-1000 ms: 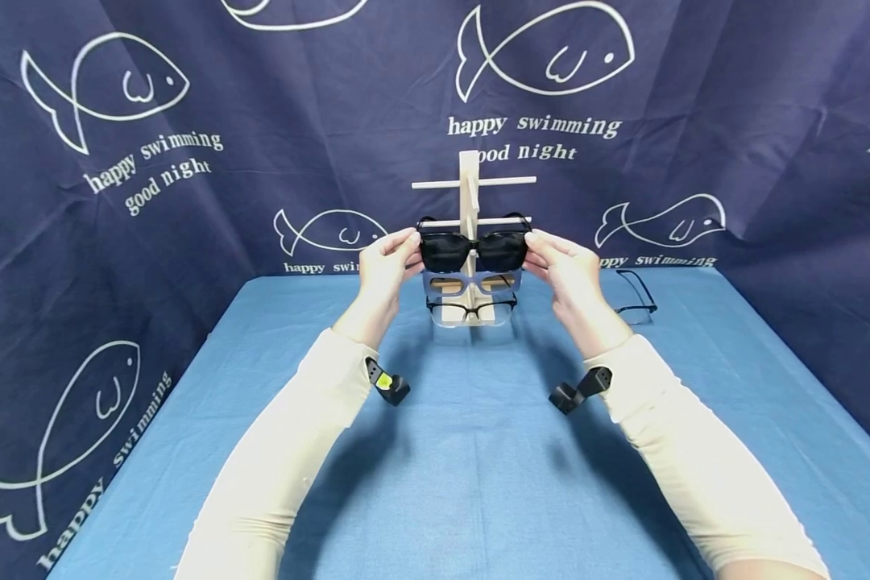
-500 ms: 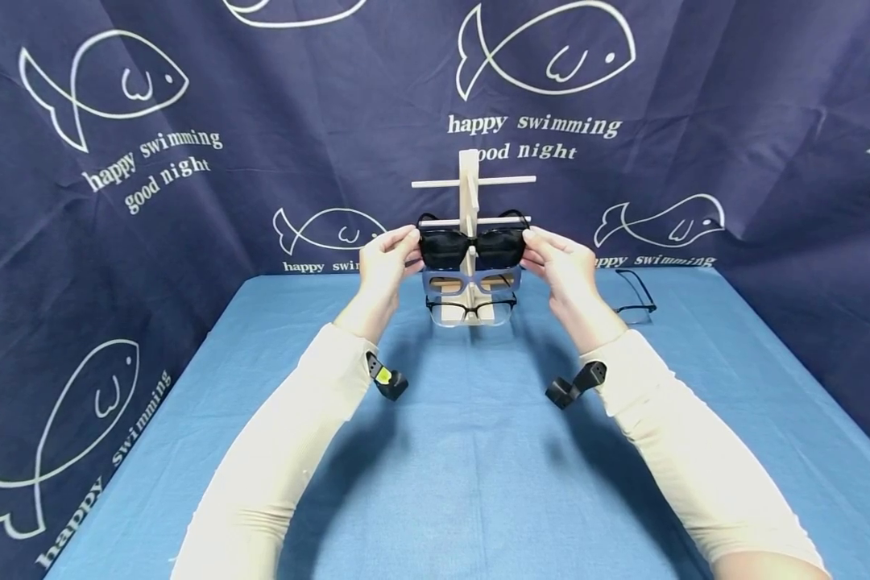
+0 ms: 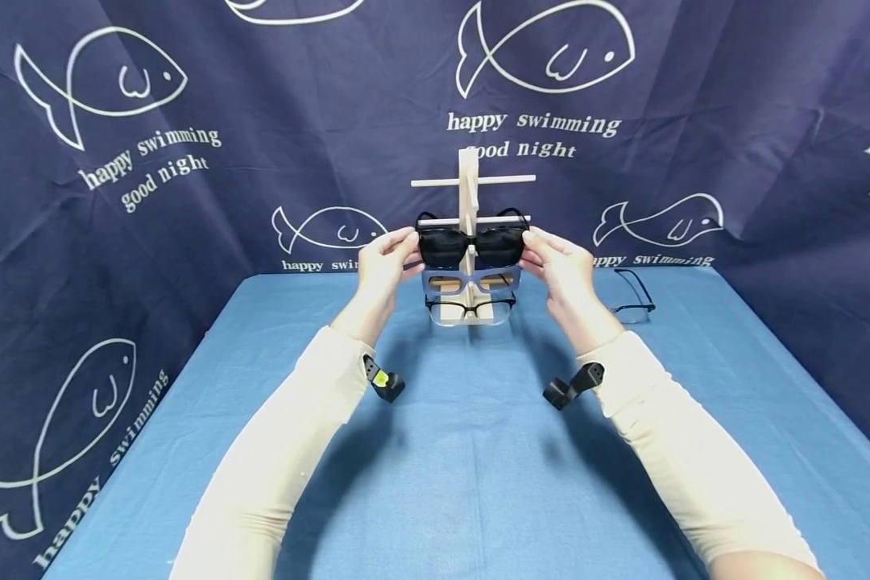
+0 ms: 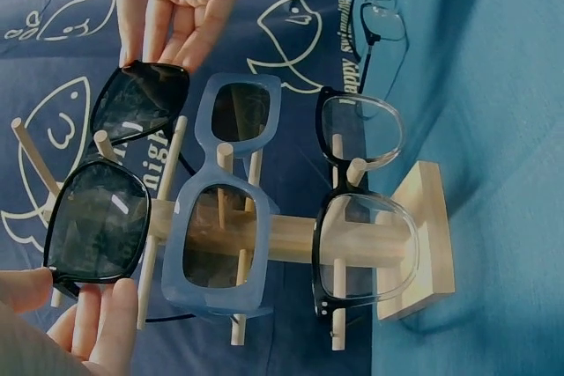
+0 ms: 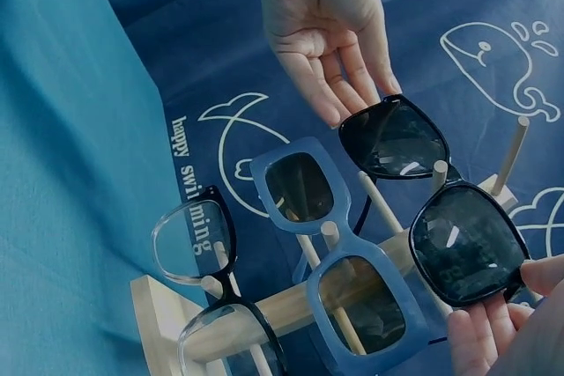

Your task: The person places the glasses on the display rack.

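Black sunglasses (image 3: 445,248) with dark lenses are at a middle level of a wooden glasses stand (image 3: 469,181), their bridge by a short peg. At one end of the frame my left hand (image 3: 386,270) pinches the corner between thumb and fingers; my right hand (image 3: 564,270) pinches the opposite corner. Both grips show in the left wrist view, where the sunglasses (image 4: 99,222) tilt across the peg. Just below sit blue-framed glasses (image 4: 216,235) with brown lenses. Lowest on the stand are black half-rim glasses (image 4: 366,244) with clear lenses. The sunglasses' temples are partly hidden.
Another pair of thin dark glasses (image 3: 634,308) lies on the blue tablecloth (image 3: 471,451) to the right of the stand, partly hidden by my right arm. A bare crossbar (image 3: 507,180) sits at the stand's top. Behind hangs a navy fish-print curtain (image 3: 377,97).
Both hands have raised the sunglasses very slightly, with the frame now a touch higher against the stand. The grips stay the same. The other glasses on the stand have not moved.
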The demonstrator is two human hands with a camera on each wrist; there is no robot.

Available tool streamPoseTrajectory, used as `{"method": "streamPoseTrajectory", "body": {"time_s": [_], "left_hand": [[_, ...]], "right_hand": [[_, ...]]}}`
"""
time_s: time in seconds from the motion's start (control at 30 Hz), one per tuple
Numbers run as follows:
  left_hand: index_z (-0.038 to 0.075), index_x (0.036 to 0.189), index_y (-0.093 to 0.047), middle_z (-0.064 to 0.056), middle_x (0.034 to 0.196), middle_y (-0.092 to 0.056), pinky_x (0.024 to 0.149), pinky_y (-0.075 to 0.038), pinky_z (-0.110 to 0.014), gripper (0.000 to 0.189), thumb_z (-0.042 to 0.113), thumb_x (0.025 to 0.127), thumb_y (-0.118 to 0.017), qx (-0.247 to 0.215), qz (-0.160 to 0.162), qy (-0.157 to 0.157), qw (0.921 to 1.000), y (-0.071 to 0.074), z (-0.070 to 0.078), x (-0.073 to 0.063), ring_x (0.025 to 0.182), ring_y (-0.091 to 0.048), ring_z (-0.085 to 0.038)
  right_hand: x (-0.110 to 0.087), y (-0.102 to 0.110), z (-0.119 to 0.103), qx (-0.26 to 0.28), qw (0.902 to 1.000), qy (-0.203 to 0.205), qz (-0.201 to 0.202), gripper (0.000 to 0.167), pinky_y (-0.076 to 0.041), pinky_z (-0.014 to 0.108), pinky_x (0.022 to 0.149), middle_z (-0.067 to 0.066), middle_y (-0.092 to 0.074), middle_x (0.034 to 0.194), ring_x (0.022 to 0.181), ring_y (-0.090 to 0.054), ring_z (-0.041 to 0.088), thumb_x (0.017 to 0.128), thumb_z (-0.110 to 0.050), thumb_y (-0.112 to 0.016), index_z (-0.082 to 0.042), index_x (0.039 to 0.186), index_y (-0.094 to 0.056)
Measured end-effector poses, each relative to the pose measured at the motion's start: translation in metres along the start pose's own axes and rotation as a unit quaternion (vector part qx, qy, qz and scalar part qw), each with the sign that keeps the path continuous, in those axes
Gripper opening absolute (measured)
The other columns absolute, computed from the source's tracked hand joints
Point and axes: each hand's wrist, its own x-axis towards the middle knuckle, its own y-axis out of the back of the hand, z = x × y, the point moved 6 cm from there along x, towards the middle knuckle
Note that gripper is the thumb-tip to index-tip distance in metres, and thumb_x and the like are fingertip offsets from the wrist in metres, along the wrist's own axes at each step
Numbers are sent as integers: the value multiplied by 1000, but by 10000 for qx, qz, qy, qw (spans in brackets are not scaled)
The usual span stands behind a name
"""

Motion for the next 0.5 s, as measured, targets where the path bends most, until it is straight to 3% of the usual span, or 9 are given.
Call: {"method": "streamPoseTrajectory", "body": {"time_s": [0.27,0.5], "left_hand": [[-2,123,-64,-8,96,-69,87,-60,-32,32,10,93,-65,-46,-12,15,10000,3,4,-5,79,-66,-11],[-4,123,-62,-26,121,-64,92,-58,-33,33,7,93,-65,-19,16,-102,9999,7,7,-8,95,-67,-22]], "right_hand": [[-3,2,0,30,10000,-47,38,45,-60,18,72,-4,-72,74,67,-69,7,88,-11,-72,3,128,-60],[-3,3,-1,65,10000,4,29,44,-60,19,79,-3,-72,76,71,-69,7,89,-8,-70,4,129,-58]]}}
